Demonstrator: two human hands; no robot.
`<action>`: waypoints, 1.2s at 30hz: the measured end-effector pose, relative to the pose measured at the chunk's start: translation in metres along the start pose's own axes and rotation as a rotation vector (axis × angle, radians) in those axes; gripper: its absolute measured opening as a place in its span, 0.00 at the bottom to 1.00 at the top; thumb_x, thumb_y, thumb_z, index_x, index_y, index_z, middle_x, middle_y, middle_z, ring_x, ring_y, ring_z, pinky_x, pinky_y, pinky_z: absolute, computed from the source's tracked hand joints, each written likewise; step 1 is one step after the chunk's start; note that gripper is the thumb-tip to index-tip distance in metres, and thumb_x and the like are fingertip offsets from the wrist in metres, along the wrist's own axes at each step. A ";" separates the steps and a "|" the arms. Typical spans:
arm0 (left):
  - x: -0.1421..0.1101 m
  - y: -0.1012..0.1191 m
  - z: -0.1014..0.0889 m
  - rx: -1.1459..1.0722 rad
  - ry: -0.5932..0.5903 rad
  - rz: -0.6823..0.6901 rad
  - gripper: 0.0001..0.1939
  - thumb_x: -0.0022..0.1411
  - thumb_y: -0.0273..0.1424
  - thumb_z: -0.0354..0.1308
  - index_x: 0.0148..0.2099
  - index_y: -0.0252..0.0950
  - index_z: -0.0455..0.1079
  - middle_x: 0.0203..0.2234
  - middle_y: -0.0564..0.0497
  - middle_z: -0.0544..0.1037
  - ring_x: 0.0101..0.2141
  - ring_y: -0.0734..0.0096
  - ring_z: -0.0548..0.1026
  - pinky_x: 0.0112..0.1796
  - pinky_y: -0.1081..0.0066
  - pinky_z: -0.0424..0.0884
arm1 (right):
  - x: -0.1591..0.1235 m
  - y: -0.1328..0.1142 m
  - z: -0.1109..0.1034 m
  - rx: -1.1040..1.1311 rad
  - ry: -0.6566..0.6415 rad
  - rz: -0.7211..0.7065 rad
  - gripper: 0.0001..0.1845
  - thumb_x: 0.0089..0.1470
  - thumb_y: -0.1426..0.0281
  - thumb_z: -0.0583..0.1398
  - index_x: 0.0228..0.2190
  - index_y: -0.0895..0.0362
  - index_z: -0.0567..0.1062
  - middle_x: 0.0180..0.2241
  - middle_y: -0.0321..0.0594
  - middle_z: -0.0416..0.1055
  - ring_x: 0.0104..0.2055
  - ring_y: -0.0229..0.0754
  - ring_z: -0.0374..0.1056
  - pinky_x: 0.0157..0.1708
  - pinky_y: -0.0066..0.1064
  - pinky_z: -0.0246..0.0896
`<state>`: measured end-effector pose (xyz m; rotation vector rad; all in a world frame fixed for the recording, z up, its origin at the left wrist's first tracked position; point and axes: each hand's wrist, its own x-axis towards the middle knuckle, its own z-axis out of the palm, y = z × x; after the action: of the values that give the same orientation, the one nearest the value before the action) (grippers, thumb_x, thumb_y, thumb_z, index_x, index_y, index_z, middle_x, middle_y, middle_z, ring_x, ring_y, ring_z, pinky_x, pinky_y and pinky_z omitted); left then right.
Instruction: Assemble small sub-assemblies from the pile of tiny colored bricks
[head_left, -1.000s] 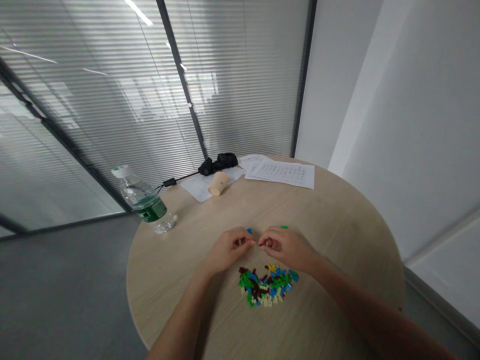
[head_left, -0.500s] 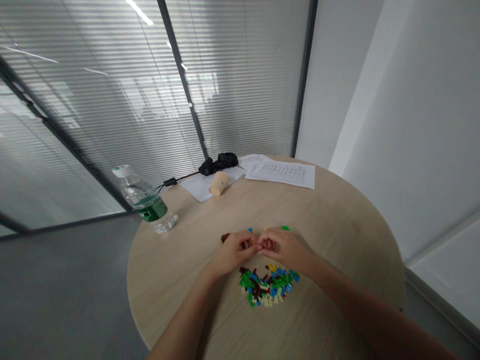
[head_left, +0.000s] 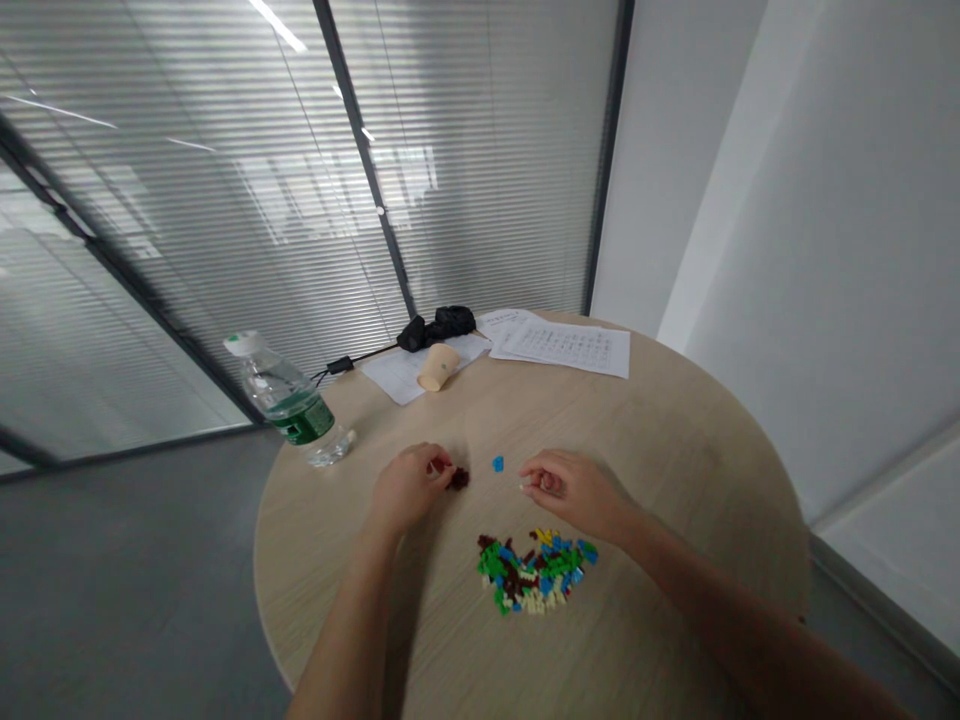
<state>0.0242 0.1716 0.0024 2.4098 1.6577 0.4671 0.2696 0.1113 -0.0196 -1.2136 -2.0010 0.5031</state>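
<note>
My left hand (head_left: pixel 412 487) is closed in a pinch, its fingertips at a small cluster of dark brown toy bricks (head_left: pixel 460 479). Whether a brick is between those fingers is hidden. Across from it, my right hand (head_left: pixel 570 488) has its thumb and fingers drawn together just above the table; something tiny and pale may be at the tips, too small to name. A few blue bricks (head_left: pixel 498 464) lie between the two hands. Closer to me spreads a loose pile of small bricks (head_left: pixel 536 572) in green, brown, blue, yellow and cream.
A water bottle (head_left: pixel 296 405) stands at the left of the round wooden table (head_left: pixel 675 440). Toward the back are a paper cup (head_left: pixel 438 367) on its side, a black bundle (head_left: pixel 442 324) with a cable, and printed sheets (head_left: pixel 566 345). Glass with blinds rises behind.
My hands were together at the fingertips and are now apart. The left hand has moved left to the brown bricks; the right has barely moved. The blue bricks have come into fuller view.
</note>
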 end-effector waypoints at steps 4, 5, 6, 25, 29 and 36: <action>0.001 0.001 0.001 0.025 -0.017 0.006 0.07 0.56 0.33 0.53 0.32 0.38 0.72 0.30 0.50 0.75 0.32 0.67 0.72 0.31 0.72 0.62 | 0.000 -0.002 -0.001 0.016 -0.012 0.016 0.08 0.51 0.72 0.60 0.35 0.57 0.75 0.31 0.38 0.74 0.28 0.35 0.65 0.31 0.26 0.60; 0.001 0.002 0.001 0.024 -0.020 0.015 0.07 0.56 0.32 0.53 0.32 0.38 0.72 0.30 0.50 0.75 0.32 0.67 0.72 0.31 0.72 0.62 | 0.000 -0.002 -0.001 0.017 -0.014 0.014 0.08 0.51 0.72 0.60 0.36 0.57 0.75 0.31 0.38 0.74 0.28 0.35 0.65 0.31 0.26 0.60; 0.001 0.002 0.001 0.023 -0.021 0.022 0.07 0.56 0.32 0.54 0.32 0.38 0.72 0.30 0.50 0.75 0.32 0.67 0.72 0.32 0.72 0.62 | 0.000 -0.002 -0.001 0.014 -0.016 0.012 0.08 0.51 0.71 0.60 0.36 0.57 0.75 0.31 0.38 0.74 0.28 0.35 0.66 0.31 0.26 0.61; 0.003 0.003 0.003 0.011 -0.070 0.064 0.07 0.55 0.29 0.54 0.35 0.38 0.74 0.33 0.50 0.74 0.36 0.66 0.71 0.36 0.71 0.64 | 0.000 -0.004 -0.001 -0.006 -0.041 0.028 0.08 0.52 0.71 0.59 0.35 0.57 0.76 0.30 0.38 0.76 0.28 0.35 0.66 0.31 0.25 0.60; 0.003 0.004 0.002 0.002 -0.075 0.076 0.08 0.56 0.28 0.55 0.36 0.38 0.74 0.33 0.49 0.74 0.37 0.66 0.71 0.36 0.71 0.64 | -0.001 -0.003 0.000 -0.002 -0.046 0.022 0.09 0.52 0.71 0.58 0.35 0.56 0.76 0.30 0.38 0.75 0.28 0.35 0.67 0.31 0.26 0.60; 0.002 0.005 0.002 -0.048 -0.085 0.099 0.08 0.56 0.27 0.54 0.35 0.38 0.75 0.33 0.49 0.74 0.35 0.67 0.72 0.36 0.71 0.65 | 0.000 -0.005 -0.001 -0.014 -0.051 0.016 0.09 0.52 0.71 0.58 0.35 0.56 0.77 0.29 0.37 0.76 0.27 0.35 0.66 0.30 0.25 0.59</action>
<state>0.0302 0.1716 0.0028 2.4491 1.4820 0.4075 0.2680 0.1086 -0.0157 -1.2369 -2.0418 0.5336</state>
